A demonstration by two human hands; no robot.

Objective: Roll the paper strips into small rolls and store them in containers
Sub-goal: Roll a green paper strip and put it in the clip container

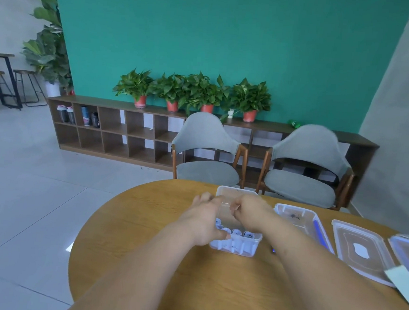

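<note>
A clear plastic container stands on the round wooden table, with several white paper rolls lined up at its near end. My left hand lies over the container's left wall, fingers spread forward and the thumb reaching to the rolls. Above the middle of the container, my right hand has its fingers curled in. No paper shows in that hand, and its palm side is hidden.
To the right lie a second clear container with a blue-edged lid, a flat clear lid, another box and a pale paper sheet. Two grey chairs stand behind the table.
</note>
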